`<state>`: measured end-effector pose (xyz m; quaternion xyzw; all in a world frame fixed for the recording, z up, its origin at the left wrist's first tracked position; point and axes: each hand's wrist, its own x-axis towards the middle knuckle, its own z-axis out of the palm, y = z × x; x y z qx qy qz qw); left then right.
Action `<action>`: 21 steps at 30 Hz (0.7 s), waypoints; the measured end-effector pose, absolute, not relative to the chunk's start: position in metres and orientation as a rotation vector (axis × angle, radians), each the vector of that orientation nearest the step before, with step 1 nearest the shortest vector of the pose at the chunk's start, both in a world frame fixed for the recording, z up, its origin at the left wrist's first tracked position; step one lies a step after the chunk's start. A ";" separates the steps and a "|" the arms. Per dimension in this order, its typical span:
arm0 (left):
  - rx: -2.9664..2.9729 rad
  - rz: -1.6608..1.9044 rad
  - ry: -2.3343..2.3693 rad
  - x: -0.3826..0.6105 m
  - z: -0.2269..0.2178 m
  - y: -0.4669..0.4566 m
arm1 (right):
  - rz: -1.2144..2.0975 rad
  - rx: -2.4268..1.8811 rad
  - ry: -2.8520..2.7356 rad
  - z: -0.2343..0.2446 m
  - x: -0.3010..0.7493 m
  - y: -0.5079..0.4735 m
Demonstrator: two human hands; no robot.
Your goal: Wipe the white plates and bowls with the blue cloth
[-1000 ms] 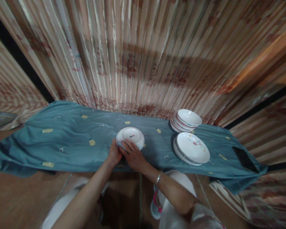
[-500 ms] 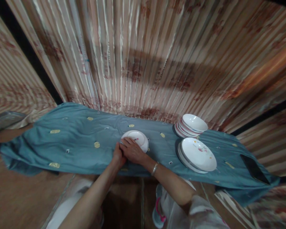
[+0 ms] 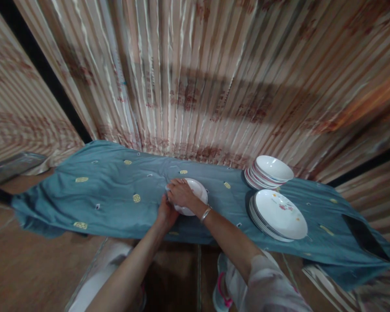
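Observation:
A small white plate [image 3: 199,190] is on the blue-green cloth in front of me. My left hand [image 3: 167,213] grips its near left rim, thumb up along the edge. Across the plate's left side lies my right hand [image 3: 181,193], palm down, a silver bangle on its wrist. Its fingers are bent together over the far left rim. A pale bit shows by the right fingertips; whether it is cloth or the plate's rim I cannot make out. The underside of the right hand is hidden.
To the right stand a stack of white plates [image 3: 281,214] with a floral top one and a stack of bowls [image 3: 273,169] behind it. A dark flat phone-like object [image 3: 365,236] lies at the right end. A striped curtain [image 3: 195,86] hangs behind the cloth-covered table [image 3: 113,203].
My right hand has slid toward the plate's far left rim, its fingers curling more. My left hand stays at the near left edge. The view has shifted slightly left.

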<state>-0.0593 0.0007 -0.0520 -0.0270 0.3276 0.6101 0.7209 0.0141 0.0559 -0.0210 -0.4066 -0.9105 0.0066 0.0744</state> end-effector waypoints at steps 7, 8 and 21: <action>-0.074 1.357 0.784 -0.059 -0.049 0.001 | 0.103 -1.369 -2.675 -0.019 0.019 0.076; -0.070 1.349 0.793 -0.059 -0.050 0.001 | 0.117 -1.387 -2.653 -0.020 0.021 0.078; -0.057 1.315 0.750 -0.065 -0.066 0.004 | 0.188 -1.685 -2.378 -0.039 0.056 0.097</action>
